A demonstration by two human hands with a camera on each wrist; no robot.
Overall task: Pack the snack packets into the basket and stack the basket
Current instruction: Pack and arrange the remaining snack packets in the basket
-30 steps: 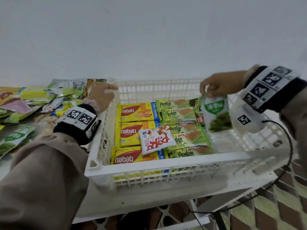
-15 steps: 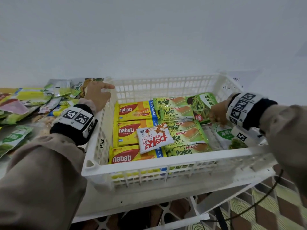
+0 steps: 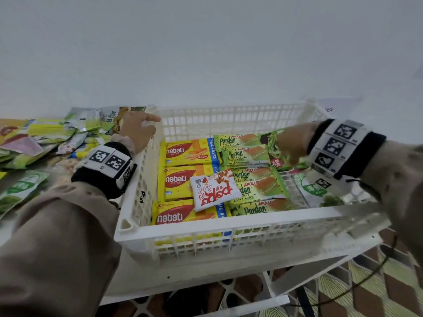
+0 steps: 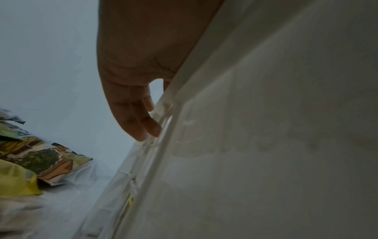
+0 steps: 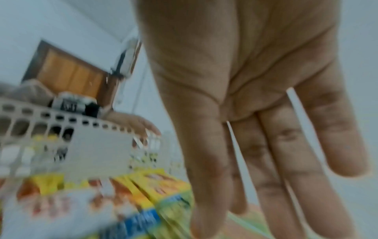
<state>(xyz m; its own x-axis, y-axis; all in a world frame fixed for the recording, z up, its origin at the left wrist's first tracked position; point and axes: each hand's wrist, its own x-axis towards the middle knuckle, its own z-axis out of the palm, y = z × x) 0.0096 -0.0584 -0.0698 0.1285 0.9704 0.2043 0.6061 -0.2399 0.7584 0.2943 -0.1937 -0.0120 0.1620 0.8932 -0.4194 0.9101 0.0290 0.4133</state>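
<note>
The white plastic basket (image 3: 229, 221) sits on the table and holds yellow Nabati wafer packs (image 3: 187, 152), green Pandan cake packs (image 3: 254, 191) and a small white and red packet (image 3: 214, 191) on top. A white and green packet (image 3: 313, 191) lies flat at the basket's right end. My right hand (image 3: 289, 147) hovers above a dark green packet (image 3: 270, 143) at the far right; its fingers (image 5: 276, 153) are straight and hold nothing. My left hand (image 3: 142, 131) rests on the far left rim, with its fingers (image 4: 132, 116) against the outer wall (image 4: 245, 129).
A loose pile of snack packets (image 3: 45, 138) covers the table left of the basket, and one packet (image 4: 45, 160) lies close to the wall there. A white wall stands right behind. The table's front edge is near, with patterned floor (image 3: 366, 294) below at the right.
My right hand brought the white and green packet down into the basket's right end and let go of it. The left hand stayed on the rim.
</note>
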